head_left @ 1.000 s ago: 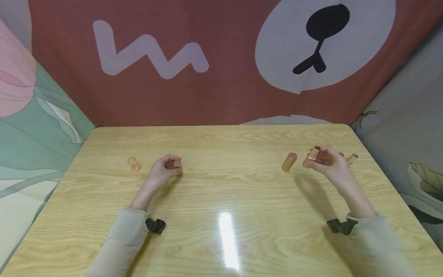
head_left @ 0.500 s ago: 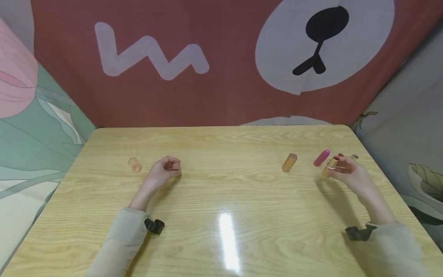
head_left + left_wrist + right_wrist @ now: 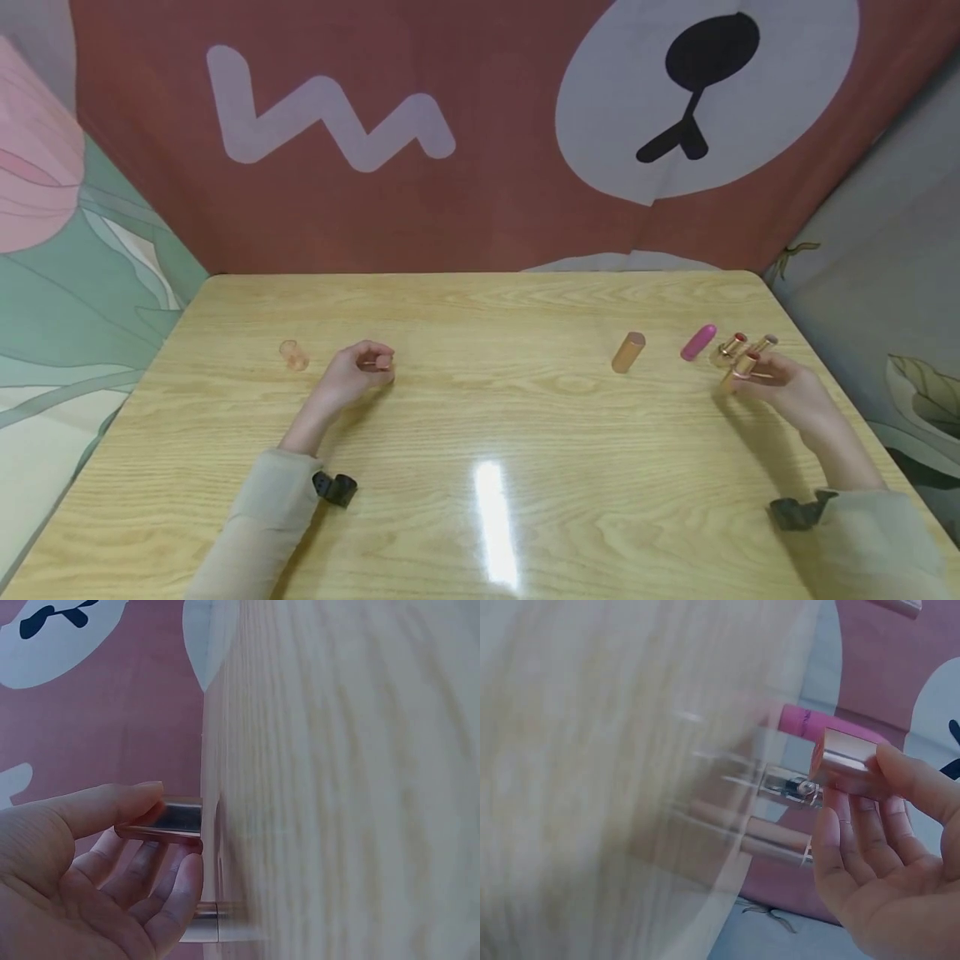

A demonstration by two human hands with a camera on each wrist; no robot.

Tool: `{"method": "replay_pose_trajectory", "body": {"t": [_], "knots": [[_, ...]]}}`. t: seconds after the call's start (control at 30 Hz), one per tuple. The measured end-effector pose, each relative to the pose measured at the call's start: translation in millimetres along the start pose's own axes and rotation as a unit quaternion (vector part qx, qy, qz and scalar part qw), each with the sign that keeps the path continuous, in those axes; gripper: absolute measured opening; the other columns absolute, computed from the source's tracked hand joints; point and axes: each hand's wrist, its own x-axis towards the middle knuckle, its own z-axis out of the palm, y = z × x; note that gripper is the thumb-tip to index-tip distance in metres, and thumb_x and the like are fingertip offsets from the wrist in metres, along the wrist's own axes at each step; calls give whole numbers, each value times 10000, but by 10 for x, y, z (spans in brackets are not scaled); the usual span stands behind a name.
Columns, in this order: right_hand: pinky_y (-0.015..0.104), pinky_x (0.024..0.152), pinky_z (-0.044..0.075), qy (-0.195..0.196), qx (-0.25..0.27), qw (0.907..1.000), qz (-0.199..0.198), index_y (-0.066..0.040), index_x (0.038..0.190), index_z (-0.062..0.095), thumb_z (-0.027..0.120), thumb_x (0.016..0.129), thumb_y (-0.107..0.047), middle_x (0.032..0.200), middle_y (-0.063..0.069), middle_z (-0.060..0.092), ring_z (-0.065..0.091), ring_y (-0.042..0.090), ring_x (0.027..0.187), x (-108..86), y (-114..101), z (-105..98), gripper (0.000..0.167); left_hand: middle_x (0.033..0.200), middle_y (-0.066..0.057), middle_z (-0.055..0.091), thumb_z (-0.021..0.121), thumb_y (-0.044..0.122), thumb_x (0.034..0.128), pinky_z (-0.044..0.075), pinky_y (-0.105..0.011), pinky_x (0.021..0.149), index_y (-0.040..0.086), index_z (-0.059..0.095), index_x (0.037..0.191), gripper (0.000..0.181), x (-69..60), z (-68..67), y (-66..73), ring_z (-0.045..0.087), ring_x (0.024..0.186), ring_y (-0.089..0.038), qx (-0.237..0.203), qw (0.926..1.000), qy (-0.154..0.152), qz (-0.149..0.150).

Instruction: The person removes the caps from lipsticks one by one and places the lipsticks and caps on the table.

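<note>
My left hand [image 3: 358, 367] pinches a rose-gold lipstick tube [image 3: 169, 817] between thumb and fingers, low over the table at centre left. Its lower end looks very near the wood; contact cannot be told. At the right, my right hand [image 3: 787, 396] holds a gold lipstick [image 3: 849, 761] with a reddish top, thumb on one side and fingers on the other. Just beyond that hand stand a bright pink tube [image 3: 699, 342], a clear-based lipstick with a red tip [image 3: 727, 350] and a slim gold tube [image 3: 764, 343], partly hidden.
A gold-brown tube [image 3: 628, 352] stands left of the pink one. Left of my left hand is a small, pinkish, see-through-looking item [image 3: 293, 355]. The wooden table [image 3: 480, 417] ends at a printed cloth backdrop [image 3: 480, 208].
My right hand has moved rightward and toward me with the lipstick, uncovering the pink tube and then the clear-based lipstick. My left hand has stayed nearly still.
</note>
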Motion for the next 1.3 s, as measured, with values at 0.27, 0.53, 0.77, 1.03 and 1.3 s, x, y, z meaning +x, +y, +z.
{"method": "replay_pose_trajectory", "body": {"t": [0.27, 0.53, 0.77, 1.03, 1.3], "knots": [[44, 650, 375, -122, 37, 9999, 103, -367, 1047, 535, 668, 902, -234, 887, -467, 443, 476, -256, 790, 7, 139, -66, 238, 1153, -229, 602, 641, 28, 889, 506, -249, 837, -71, 566, 1202, 338, 22, 19, 5, 587, 1112, -325, 76, 9998, -97, 160], [47, 648, 403, -156, 22, 9999, 28, -449, 1013, 480, 663, 903, -169, 824, -394, 504, 477, -220, 773, 31, 181, -76, 352, 1092, -205, 609, 625, -2, 887, 504, -234, 804, -86, 574, 1184, 313, 25, 18, -25, 603, 1025, -273, 66, 9996, -200, 208], [63, 641, 403, -234, -57, 9996, 133, -331, 1009, 530, 656, 908, -179, 831, -416, 462, 456, -224, 776, 54, 204, -83, 221, 1077, -219, 603, 619, -24, 884, 512, -228, 799, -107, 574, 1174, 305, 22, 38, -12, 615, 991, -237, 52, 9994, -255, 246], [78, 628, 405, -247, -124, 9995, 153, -185, 973, 554, 659, 896, -132, 773, -379, 513, 484, -210, 747, 55, 234, -86, 141, 1007, -148, 597, 614, -25, 886, 512, -205, 774, -98, 578, 1167, 293, 18, 44, -2, 594, 869, -97, -99, 9994, -328, 83], [68, 636, 407, -246, -143, 9995, 136, -256, 1038, 562, 661, 903, -179, 865, -426, 420, 438, -236, 779, 44, 242, -107, 184, 1188, -200, 429, 621, 57, 907, 445, -232, 810, -61, 578, 1181, 302, 14, 49, -10, 547, 958, -176, 43, 9993, -361, -9]]}}
